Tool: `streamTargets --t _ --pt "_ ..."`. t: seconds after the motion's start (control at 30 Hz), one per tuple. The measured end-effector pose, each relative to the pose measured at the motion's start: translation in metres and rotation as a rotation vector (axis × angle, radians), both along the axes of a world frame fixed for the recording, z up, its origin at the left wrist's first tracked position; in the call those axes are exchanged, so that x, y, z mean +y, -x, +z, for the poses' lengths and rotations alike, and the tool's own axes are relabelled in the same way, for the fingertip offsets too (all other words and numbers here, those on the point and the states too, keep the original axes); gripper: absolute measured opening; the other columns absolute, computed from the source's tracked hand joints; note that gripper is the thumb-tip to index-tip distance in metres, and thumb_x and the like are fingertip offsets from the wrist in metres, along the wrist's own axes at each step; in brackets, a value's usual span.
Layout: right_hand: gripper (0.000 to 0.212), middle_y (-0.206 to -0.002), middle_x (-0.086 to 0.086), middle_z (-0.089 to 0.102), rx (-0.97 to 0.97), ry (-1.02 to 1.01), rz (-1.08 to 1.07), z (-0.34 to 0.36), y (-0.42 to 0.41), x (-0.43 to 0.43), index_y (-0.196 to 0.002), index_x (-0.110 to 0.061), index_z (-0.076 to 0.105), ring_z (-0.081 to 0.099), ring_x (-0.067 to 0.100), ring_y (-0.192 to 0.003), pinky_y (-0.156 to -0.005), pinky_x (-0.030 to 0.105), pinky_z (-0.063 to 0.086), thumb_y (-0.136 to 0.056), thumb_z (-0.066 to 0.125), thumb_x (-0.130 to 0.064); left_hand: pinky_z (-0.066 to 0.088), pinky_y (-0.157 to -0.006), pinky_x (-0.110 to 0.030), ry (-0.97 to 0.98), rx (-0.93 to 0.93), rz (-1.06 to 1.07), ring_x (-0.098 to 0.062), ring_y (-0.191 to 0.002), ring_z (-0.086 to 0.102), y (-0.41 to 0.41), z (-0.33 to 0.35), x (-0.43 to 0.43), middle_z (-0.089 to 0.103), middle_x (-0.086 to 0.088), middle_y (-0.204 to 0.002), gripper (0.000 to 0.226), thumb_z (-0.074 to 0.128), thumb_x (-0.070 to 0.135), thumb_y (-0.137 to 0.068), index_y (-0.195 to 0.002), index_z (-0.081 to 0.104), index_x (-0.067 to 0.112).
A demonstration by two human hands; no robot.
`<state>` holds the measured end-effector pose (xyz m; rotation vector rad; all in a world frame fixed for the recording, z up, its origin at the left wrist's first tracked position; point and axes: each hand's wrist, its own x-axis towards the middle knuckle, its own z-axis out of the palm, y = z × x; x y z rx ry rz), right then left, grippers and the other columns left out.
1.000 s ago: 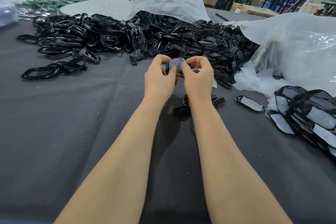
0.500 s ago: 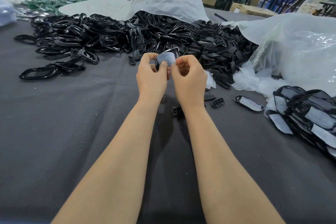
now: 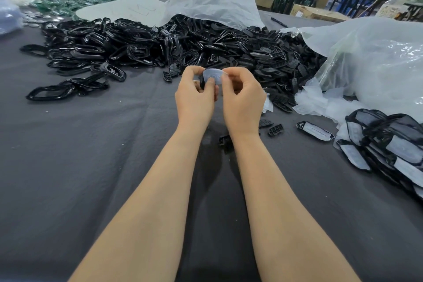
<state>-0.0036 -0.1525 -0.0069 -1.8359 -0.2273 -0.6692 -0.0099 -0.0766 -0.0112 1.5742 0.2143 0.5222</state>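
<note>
Both my hands are raised over the grey cloth table [image 3: 91, 167], close together. Between them is a small black plastic shell with a pale grey-blue film pad [image 3: 214, 76] on its face. My left hand [image 3: 196, 96] grips the black part from the left, thumb on top. My right hand [image 3: 242, 96] pinches the pad's right edge with thumb and forefinger. Behind the hands lies a big heap of black plastic frames and button inserts [image 3: 183, 46].
A stack of black pieces with film [image 3: 389, 144] lies at right, one single piece [image 3: 315, 130] beside it. Loose inserts [image 3: 275, 129] lie under my right wrist. Clear plastic bags [image 3: 377, 62] stand right and behind. Green parts [image 3: 75, 0] sit far left.
Both hands with the piece drifted left and slightly away from me. The pale pad now faces the camera more fully, between the fingertips.
</note>
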Motion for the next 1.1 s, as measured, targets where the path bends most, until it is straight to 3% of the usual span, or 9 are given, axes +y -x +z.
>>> streamTargets --t 0.07,0.2,0.4,0.53,0.67,0.8,0.93,1.1 --pt "0.008 -0.089 0.003 0.064 -0.023 0.052 -0.008 -0.001 0.001 0.001 -0.093 -0.008 0.066 0.055 0.005 -0.074 -0.068 0.011 0.044 -0.090 0.059 -0.007 0.050 -0.059 -0.019 -0.005 -0.002 0.005 -0.001 -0.053 0.054 0.000 0.000 0.000 0.059 0.005 -0.065 0.026 0.056 0.012 -0.094 -0.086 0.047 0.035" --pt "0.003 -0.082 -0.001 0.058 -0.033 0.161 0.032 -0.006 0.003 0.006 -0.086 -0.008 0.061 0.048 0.005 -0.068 -0.065 0.020 0.043 -0.089 0.060 -0.009 0.038 -0.053 -0.020 0.020 0.029 0.031 -0.008 -0.054 0.046 -0.002 -0.002 0.004 0.055 0.000 -0.069 0.022 0.056 0.014 -0.094 -0.085 0.048 0.032" --pt "0.007 -0.079 -0.001 0.057 -0.005 0.151 0.048 -0.006 0.002 0.005 -0.082 -0.009 0.057 0.047 0.006 -0.067 -0.063 0.018 0.041 -0.087 0.061 -0.007 0.043 -0.060 -0.029 0.056 0.044 0.038 -0.016 -0.063 0.051 -0.002 -0.002 0.003 0.059 -0.008 -0.075 0.024 0.055 0.013 -0.094 -0.084 0.047 0.033" --pt "0.006 -0.085 0.003 0.062 -0.001 0.159 0.051 -0.006 0.002 0.004 -0.088 -0.007 0.061 0.052 0.010 -0.072 -0.066 0.018 0.043 -0.088 0.057 -0.003 0.053 -0.067 -0.032 0.072 0.043 0.037 -0.011 -0.062 0.058 -0.003 -0.002 0.005 0.060 -0.002 -0.070 0.026 0.056 0.012 -0.094 -0.084 0.048 0.034" --pt "0.009 -0.087 0.007 0.065 -0.005 0.122 0.041 -0.004 0.001 0.003 -0.093 -0.005 0.065 0.056 0.008 -0.073 -0.067 0.015 0.045 -0.090 0.057 -0.003 0.056 -0.069 -0.024 0.114 0.023 0.023 0.000 -0.057 0.061 -0.001 -0.001 0.004 0.061 0.008 -0.059 0.029 0.056 0.008 -0.094 -0.084 0.048 0.034" --pt "0.007 -0.077 -0.010 0.059 0.022 -0.007 0.026 -0.003 0.000 0.001 -0.094 -0.004 0.064 0.056 -0.007 -0.070 -0.067 0.006 0.043 -0.089 0.058 -0.002 0.058 -0.080 -0.034 0.093 0.028 0.000 -0.009 -0.066 0.063 0.000 0.000 0.003 0.061 0.008 -0.060 0.029 0.056 0.007 -0.095 -0.086 0.048 0.033" --pt "0.002 -0.077 -0.012 0.058 0.092 -0.100 -0.011 -0.002 -0.006 -0.007 -0.091 -0.009 0.062 0.055 0.002 -0.073 -0.070 0.009 0.044 -0.090 0.061 -0.007 0.057 -0.083 -0.040 0.012 0.042 -0.051 -0.011 -0.067 0.063 0.002 0.002 -0.001 0.063 0.004 -0.066 0.029 0.056 0.007 -0.095 -0.085 0.048 0.033" --pt "0.003 -0.076 -0.008 0.057 0.195 -0.173 -0.017 -0.004 -0.013 -0.014 -0.088 -0.010 0.062 0.052 0.002 -0.069 -0.065 0.009 0.042 -0.090 0.060 -0.011 0.056 -0.084 -0.044 -0.097 0.061 -0.107 -0.026 -0.083 0.068 0.006 0.005 -0.003 0.067 -0.006 -0.078 0.030 0.056 0.008 -0.094 -0.085 0.046 0.035"
